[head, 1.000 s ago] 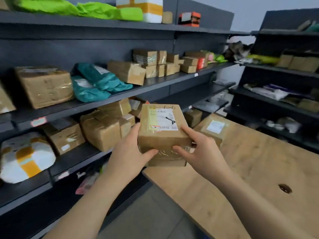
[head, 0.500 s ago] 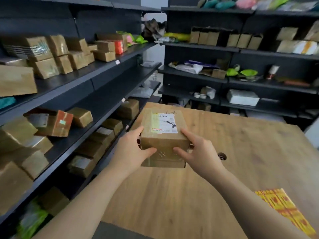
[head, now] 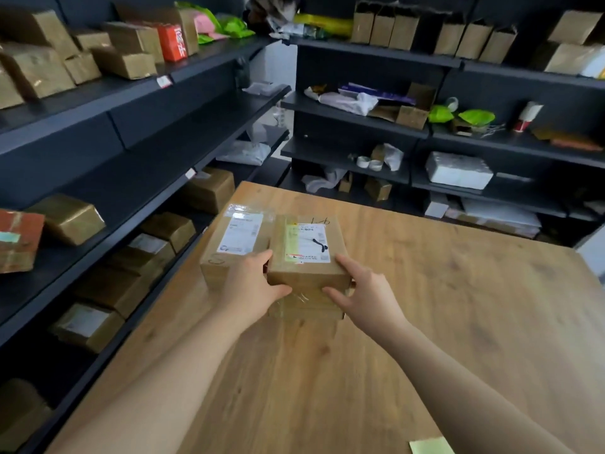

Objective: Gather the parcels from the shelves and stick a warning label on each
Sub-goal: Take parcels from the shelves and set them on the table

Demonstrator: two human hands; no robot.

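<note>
I hold a brown cardboard parcel (head: 307, 257) with a white and yellow shipping label on top, low over the wooden table (head: 458, 316). My left hand (head: 252, 283) grips its left side and my right hand (head: 363, 293) grips its right side, thumbs on the near face. A second, flatter parcel (head: 229, 244) with a white label lies on the table, right against the held parcel's left side. Whether the held parcel touches the table I cannot tell.
Dark shelves (head: 137, 165) with several brown parcels run along the left. More shelves (head: 425, 132) with bags, boxes and tape rolls stand behind the table. A pale green sheet (head: 429, 445) lies at the table's near edge.
My view has turned from the left shelves toward the table. Both hands have carried the parcel forward and down beside the flatter parcel on the table.
</note>
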